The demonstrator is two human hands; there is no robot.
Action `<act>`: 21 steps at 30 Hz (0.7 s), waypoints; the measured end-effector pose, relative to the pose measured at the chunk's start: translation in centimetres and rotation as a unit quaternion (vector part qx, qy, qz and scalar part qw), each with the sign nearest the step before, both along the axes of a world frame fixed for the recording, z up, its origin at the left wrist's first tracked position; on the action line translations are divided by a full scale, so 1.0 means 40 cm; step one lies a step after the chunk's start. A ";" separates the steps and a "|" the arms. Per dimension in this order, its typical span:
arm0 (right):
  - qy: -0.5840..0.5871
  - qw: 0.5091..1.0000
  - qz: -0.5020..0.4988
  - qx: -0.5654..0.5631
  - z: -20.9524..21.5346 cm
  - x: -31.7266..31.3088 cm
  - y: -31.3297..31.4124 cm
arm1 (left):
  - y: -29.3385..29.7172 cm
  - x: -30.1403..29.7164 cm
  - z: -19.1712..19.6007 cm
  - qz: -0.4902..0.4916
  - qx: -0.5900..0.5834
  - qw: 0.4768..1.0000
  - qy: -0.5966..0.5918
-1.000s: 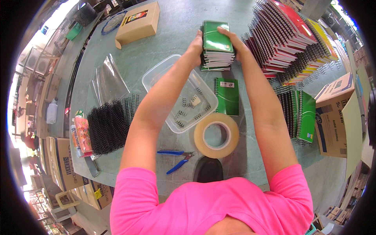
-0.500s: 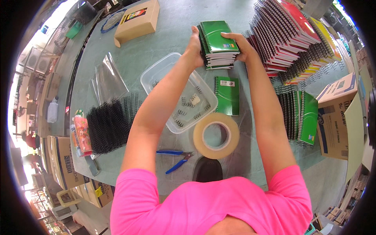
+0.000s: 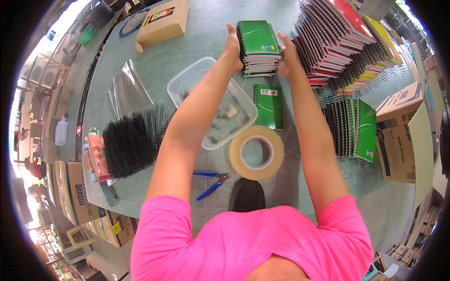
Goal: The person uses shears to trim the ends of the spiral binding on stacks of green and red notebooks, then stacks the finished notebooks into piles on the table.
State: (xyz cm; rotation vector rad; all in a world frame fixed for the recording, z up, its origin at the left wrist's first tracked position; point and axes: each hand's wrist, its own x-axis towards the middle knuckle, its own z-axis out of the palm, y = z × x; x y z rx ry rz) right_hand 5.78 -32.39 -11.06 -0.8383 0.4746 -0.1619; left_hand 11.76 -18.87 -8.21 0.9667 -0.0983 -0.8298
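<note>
A stack of small green spiral notebooks (image 3: 258, 40) stands at the far middle of the table, wire edges to the left and page edges facing me. My left hand (image 3: 231, 52) lies flat along its left side, thumb stretched up and other fingers mostly hidden by the stack. At the right side is my right hand (image 3: 289, 57), open, its thumb raised off the cover and its palm beside the page edges. Just nearer lies a single green notebook (image 3: 269, 110) with a white label. To its left, a clear plastic tub (image 3: 187, 89) holds several short black wire coils.
Red spiral notebooks (image 3: 335, 40) rise in tall stacks at right; more green notebooks (image 3: 364, 136) stand nearer. Close to me are a tape roll (image 3: 236, 152) and blue-handled cutters (image 3: 209, 190). Black coils (image 3: 129, 145) and a clear sheet (image 3: 129, 91) lie left, with cartons (image 3: 398, 145) at right.
My right thumb has lifted off the top notebook, and my right hand has drawn slightly outward. The stack keeps its place, while the whole view has shifted a little.
</note>
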 end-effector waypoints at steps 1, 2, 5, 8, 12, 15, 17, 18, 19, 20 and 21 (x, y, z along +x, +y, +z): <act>-0.017 0.999 0.014 -0.028 0.001 0.003 0.002 | 0.002 0.002 -0.001 -0.007 -0.010 1.000 -0.005; -0.034 0.997 0.028 -0.056 0.003 0.008 0.004 | 0.006 0.006 -0.001 -0.015 -0.020 1.000 -0.009; -0.002 0.997 -0.012 -0.081 -0.026 -0.030 -0.003 | 0.003 -0.035 0.019 0.111 0.062 0.991 -0.041; 0.105 0.930 -0.084 -0.341 -0.129 -0.146 0.037 | 0.052 -0.062 0.065 0.263 0.168 0.875 -0.370; 0.195 0.644 0.023 -0.739 -0.095 -0.275 0.176 | 0.098 -0.193 0.117 0.203 0.179 0.836 -0.478; 0.253 0.578 0.068 -0.773 -0.055 -0.283 0.211 | 0.138 -0.265 0.171 0.140 0.194 0.821 -0.518; 0.223 0.571 0.072 -0.787 -0.052 -0.275 0.196 | 0.175 -0.280 0.201 0.131 0.192 0.811 -0.538; 0.211 0.566 0.078 -0.793 -0.061 -0.272 0.180 | 0.198 -0.286 0.210 0.127 0.184 0.819 -0.528; 0.197 0.601 0.091 -0.769 -0.073 -0.261 0.152 | 0.217 -0.294 0.221 0.122 0.175 0.828 -0.518; 0.183 0.635 0.101 -0.744 -0.086 -0.247 0.109 | 0.230 -0.313 0.235 0.115 0.176 0.847 -0.488; 0.164 0.665 0.111 -0.720 -0.087 -0.244 0.078 | 0.251 -0.321 0.237 0.107 0.170 0.857 -0.475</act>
